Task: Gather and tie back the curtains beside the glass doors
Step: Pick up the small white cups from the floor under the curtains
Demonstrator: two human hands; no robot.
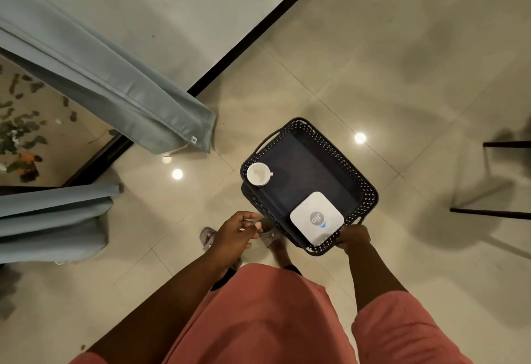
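Two grey-blue curtains hang beside the glass door point(43, 139). One curtain point(115, 84) slants across the upper left, its hem just above the tiled floor. The other curtain point(54, 220) is bunched in folds at the lower left. My left hand point(235, 232) hovers over my feet with loosely curled fingers and holds nothing, well to the right of the lower curtain. My right hand point(355, 237) grips the near handle of a black perforated basket point(365, 191).
In the basket sit a white cup point(258, 173) and a white router box point(316, 218). Dark chair legs point(500, 214) stand at the right. A black skirting strip point(258, 27) runs along the white wall. Glossy beige tiles surround me.
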